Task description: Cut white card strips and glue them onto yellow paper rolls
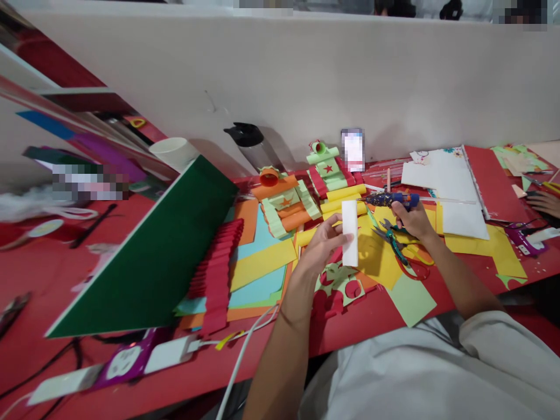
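Note:
My left hand [322, 248] pinches a narrow white paper piece [350, 233], held upright above the table; whether it is a flat strip or a roll I cannot tell. My right hand [413, 220] is wrapped round a blue glue gun [389, 200], whose tip points left at the top of the white piece. Yellow paper rolls [343, 205] lie just behind. Under my right hand are pliers [391, 236] with teal handles and scissors [415, 273] with red handles, on yellow paper [371, 256]. Cut-out green and red scraps [339, 286] lie below my left hand.
Two paper figures, one orange [286, 201] and one light green [327, 169], stand near a phone [352, 150] and a flask [258, 149]. A green board [149, 256] leans at left by crinkled red paper [219, 280]. A purple power strip [126, 361] lies in front. Another person's hand [545, 201] is far right.

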Tool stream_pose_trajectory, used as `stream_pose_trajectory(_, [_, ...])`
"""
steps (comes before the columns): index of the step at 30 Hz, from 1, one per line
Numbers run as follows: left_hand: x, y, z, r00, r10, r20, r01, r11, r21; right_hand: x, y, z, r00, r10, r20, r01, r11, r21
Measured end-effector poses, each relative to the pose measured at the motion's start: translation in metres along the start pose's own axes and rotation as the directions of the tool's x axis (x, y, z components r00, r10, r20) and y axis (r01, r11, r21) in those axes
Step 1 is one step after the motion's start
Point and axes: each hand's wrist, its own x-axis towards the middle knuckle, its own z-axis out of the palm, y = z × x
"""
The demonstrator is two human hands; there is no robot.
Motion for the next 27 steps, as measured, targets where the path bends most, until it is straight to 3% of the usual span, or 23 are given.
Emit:
stream_pose_trajectory(7, [0.0012, -0.0015, -0.0027, 1.000, -0.005, -0.014, 0.004, 0.999, -0.036, -0.0021, -0.0052, -0.0040, 0.997, 0.010, 0.074, -0.007, 0.999, -0.035])
stream_pose_trajectory(15, [0.0020, -0.0026, -0.0041, 1.000, -0.003, -0.020, 0.002, 0.999, -0.039, -0.0025, -0.0095, -0.0016, 0.998, 0.036, 0.047, -0.035, 0.999, -0.040])
stream_pose_trajectory(22, [0.0041, -0.0045, -0.0049, 0.998, -0.018, -0.061, 0.011, 0.994, -0.113, -0.0022, -0.0021, -0.0091, 0.984, -0.006, 0.180, 0.026, 0.994, -0.107])
stream_pose_trajectory(27, [0.0021, -0.0027, -0.0035, 0.999, -0.028, -0.044, 0.023, 0.995, -0.097, -0.0016, -0.0031, -0.0044, 0.994, 0.011, 0.108, -0.004, 0.998, -0.066])
